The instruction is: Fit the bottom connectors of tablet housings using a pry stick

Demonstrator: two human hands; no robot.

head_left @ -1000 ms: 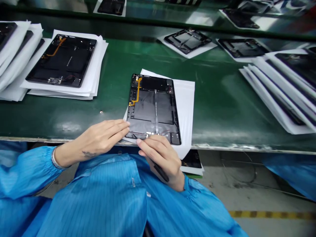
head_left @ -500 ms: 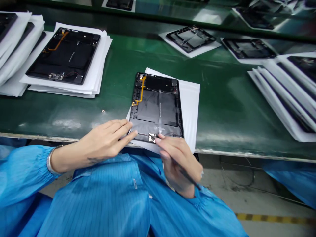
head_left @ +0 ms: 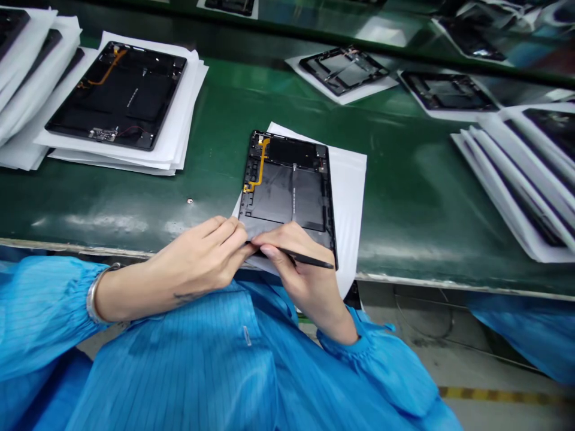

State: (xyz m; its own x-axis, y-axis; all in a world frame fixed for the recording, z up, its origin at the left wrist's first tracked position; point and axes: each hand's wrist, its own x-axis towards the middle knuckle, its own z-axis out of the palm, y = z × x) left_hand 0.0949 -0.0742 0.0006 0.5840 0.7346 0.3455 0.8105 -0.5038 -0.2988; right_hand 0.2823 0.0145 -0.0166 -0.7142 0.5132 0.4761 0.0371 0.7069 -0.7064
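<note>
2-handed, reached over the near edge of a flat, rectangular black tablet shell (head_left: 287, 193), lined with dark, smooth panels and a bent orange ribbon cable (head_left: 262, 166), laid on a white sheet (head_left: 350, 179) atop the glossy green bench (head_left: 404, 179). Clamped a slender, tapered black tool (head_left: 311, 259) in the fingers of the right hand (head_left: 311, 280). Held the left hand (head_left: 204, 254) low, palm down, fingers curved close together near the right fingertips; could not tell whether pinching anything.
</note>
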